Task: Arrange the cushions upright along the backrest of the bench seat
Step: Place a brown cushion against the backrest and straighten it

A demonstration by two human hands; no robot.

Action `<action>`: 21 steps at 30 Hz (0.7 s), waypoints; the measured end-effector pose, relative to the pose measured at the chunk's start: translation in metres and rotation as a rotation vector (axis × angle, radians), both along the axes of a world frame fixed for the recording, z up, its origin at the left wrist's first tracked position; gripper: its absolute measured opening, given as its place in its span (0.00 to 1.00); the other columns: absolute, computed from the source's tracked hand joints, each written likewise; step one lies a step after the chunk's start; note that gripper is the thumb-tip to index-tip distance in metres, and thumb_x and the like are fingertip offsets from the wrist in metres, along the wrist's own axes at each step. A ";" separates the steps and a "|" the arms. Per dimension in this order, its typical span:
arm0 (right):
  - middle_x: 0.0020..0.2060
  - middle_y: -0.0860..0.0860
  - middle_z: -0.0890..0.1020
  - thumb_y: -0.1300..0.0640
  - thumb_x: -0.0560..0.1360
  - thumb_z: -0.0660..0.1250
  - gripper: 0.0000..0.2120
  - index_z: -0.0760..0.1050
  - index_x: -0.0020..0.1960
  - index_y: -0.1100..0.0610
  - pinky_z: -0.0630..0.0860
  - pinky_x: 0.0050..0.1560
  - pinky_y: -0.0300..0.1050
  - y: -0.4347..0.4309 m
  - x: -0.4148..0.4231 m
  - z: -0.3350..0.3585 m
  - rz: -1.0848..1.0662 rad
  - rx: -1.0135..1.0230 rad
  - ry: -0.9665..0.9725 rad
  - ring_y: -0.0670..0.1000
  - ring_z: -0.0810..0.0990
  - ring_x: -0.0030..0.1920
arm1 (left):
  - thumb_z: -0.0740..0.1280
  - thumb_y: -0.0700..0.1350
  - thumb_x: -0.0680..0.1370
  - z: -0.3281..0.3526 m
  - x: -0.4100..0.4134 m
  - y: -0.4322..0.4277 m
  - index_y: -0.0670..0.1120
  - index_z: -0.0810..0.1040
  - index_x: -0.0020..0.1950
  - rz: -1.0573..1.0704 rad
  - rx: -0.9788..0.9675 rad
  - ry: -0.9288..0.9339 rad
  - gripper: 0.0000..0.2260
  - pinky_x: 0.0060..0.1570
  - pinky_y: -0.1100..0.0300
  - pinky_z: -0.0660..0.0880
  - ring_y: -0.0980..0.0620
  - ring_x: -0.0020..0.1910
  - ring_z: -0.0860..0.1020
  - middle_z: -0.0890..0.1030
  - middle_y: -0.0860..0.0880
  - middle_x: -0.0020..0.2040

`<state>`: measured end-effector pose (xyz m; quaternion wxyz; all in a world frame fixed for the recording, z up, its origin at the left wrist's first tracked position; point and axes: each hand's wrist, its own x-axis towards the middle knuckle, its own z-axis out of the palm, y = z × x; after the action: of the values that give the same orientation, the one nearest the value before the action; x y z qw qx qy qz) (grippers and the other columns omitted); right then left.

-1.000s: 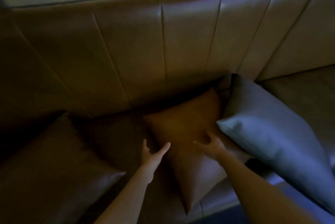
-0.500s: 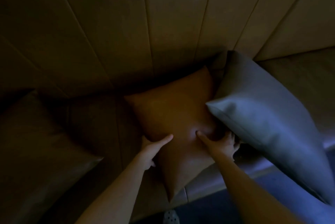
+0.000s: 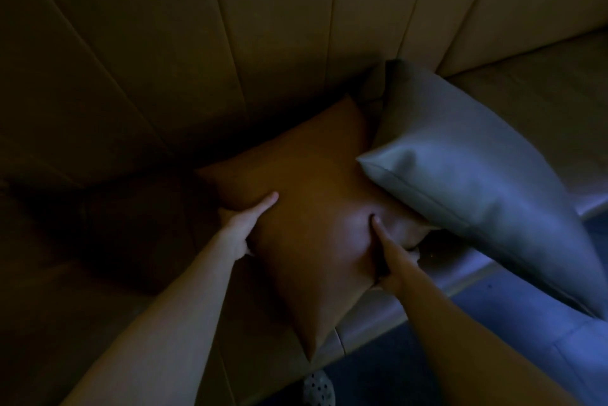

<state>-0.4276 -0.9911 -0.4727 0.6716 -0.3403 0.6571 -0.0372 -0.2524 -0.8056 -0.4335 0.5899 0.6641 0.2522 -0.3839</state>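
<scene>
Tan leatherette square cushion (image 3: 306, 228) lies flat on the brown padded bench seat (image 3: 131, 274), one corner toward the channelled backrest (image 3: 263, 44), the opposite corner hanging past the seat's front edge. Change since a second ago: both my hands were hovering open just short of it; now they are on it. Left hand (image 3: 241, 228) clasps the left edge, thumb laid on the top face, other fingers tucked under and out of sight. Right hand (image 3: 391, 257) pinches the right edge, thumb (image 3: 376, 224) pressed in hard enough to dimple the cover, remaining fingers curled beneath. My view has also dropped closer; the windowsill is out of frame. Reading: the grasp is made, and lifting and standing this cushion is the step in hand; it is not yet upright. Edges: the grey leatherette cushion (image 3: 460, 182) leans against the backrest to the right, its near corner overlapping the tan cushion's right side, touching or nearly so just above my right hand. It will likely shift or topple if I pull straight up. Open room: bare seat and bare backrest to the left of the tan cushion, very dark, so I cannot tell exactly where the third cushion sits now. Best clearance is probably to the left and back, tipping the rear corner up against the backrest panels.
</scene>
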 end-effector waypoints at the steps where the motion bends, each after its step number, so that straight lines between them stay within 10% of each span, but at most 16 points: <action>1: 0.75 0.60 0.60 0.39 0.45 0.83 0.72 0.43 0.77 0.43 0.64 0.57 0.81 0.007 0.004 0.020 -0.033 -0.021 -0.002 0.71 0.63 0.71 | 0.82 0.52 0.58 0.000 0.000 0.000 0.55 0.49 0.79 0.015 0.003 -0.012 0.58 0.62 0.28 0.65 0.35 0.73 0.63 0.62 0.43 0.76; 21: 0.71 0.60 0.66 0.49 0.57 0.83 0.57 0.52 0.77 0.42 0.70 0.58 0.77 0.177 0.064 0.042 -0.160 0.065 -0.071 0.69 0.68 0.68 | 0.83 0.47 0.59 0.036 0.054 0.153 0.52 0.49 0.80 0.171 0.112 -0.220 0.59 0.71 0.39 0.62 0.39 0.75 0.61 0.60 0.44 0.77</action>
<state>-0.3636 -0.8143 -0.4302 0.7000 -0.2632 0.6589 -0.0813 -0.1987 -0.6528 -0.3977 0.6066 0.7101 0.2624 -0.2425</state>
